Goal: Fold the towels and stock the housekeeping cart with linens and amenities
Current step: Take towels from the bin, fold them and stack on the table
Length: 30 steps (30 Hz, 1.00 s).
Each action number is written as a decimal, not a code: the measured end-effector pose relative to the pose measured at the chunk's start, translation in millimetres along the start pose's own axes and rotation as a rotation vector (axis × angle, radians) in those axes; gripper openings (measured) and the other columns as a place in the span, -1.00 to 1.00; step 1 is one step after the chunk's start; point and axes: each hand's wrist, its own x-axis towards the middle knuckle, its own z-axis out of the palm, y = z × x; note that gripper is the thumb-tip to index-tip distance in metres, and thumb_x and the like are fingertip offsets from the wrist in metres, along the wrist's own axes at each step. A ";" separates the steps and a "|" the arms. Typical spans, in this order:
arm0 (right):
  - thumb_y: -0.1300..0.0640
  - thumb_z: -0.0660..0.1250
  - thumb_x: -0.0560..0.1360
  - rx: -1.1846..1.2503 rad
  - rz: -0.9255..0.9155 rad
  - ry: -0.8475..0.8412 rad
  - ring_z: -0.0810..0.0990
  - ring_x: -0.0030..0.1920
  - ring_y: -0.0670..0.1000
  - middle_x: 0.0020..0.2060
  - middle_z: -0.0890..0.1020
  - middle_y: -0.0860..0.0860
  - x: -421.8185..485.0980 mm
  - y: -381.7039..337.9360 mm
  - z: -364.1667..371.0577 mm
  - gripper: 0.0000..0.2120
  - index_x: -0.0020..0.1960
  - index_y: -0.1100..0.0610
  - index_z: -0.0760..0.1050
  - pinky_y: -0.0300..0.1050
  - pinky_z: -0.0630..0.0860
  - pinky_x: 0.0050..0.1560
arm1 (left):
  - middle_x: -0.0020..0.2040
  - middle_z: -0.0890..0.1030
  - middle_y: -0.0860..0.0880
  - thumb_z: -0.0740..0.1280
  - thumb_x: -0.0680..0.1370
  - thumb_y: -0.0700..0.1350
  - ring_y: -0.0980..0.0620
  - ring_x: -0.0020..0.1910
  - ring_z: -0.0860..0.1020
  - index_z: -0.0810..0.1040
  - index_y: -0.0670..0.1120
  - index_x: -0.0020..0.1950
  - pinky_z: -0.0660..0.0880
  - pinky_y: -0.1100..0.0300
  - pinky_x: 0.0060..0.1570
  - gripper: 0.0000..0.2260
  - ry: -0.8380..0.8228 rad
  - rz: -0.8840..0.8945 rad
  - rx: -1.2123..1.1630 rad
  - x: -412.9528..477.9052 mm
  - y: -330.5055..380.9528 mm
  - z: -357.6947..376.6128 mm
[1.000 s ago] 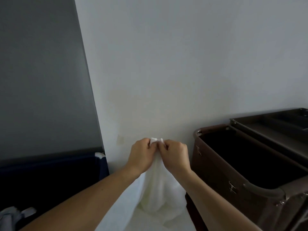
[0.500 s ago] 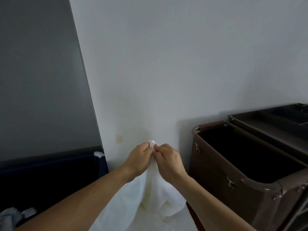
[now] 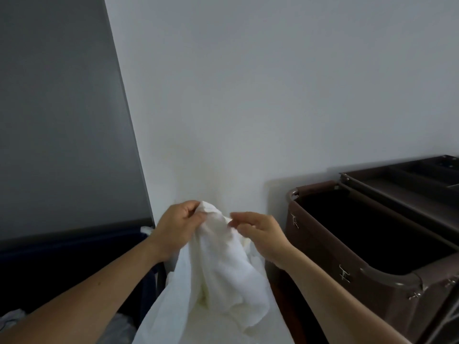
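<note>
While the left hand pinches the top edge of a white towel, cloth hanging down between both forearms, right hand just beside it with fingers loosely parted, brown cart to the right, bare wall ahead.

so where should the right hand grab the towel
On the top edge, just right of the left hand's pinch, coming in from the right at the same height. The towel hangs bunched from that one held point, so the loose edge beside the right hand is the nearest clean fold to pinch and pull the edge straight.
</note>
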 end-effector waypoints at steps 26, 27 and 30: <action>-0.40 0.23 0.48 -1.156 -0.251 -0.024 0.44 -0.29 -0.28 -0.19 0.58 -0.24 6.5 25.4 -81.1 -0.56 0.18 -0.14 0.53 -0.43 0.32 -0.22 | -0.26 0.38 -0.09 0.19 0.65 -0.19 -0.01 -0.23 0.38 0.45 -0.26 -0.12 0.32 0.12 -0.19 -0.80 0.500 0.026 -0.026 54.0 -16.6 -98.7; -0.42 0.23 0.46 -1.188 -0.245 -0.033 0.46 -0.30 -0.28 -0.22 0.56 -0.25 6.3 20.5 -88.6 -0.54 0.19 -0.15 0.50 -0.43 0.28 -0.24 | -0.27 0.38 -0.08 0.19 0.65 -0.17 -0.02 -0.24 0.37 0.44 -0.26 -0.12 0.28 0.09 -0.19 -0.79 0.504 -0.006 0.017 54.3 -26.1 -101.1; -0.50 0.13 0.43 -1.311 -0.256 -0.117 0.50 -0.29 -0.21 -0.24 0.54 -0.23 8.6 10.4 -84.2 -0.53 0.04 -0.15 0.44 -0.32 0.31 -0.25 | -0.30 0.39 -0.06 0.19 0.65 -0.13 -0.01 -0.30 0.35 0.41 -0.21 -0.17 0.25 0.09 -0.28 -0.77 0.532 -0.037 0.061 54.4 -38.7 -95.7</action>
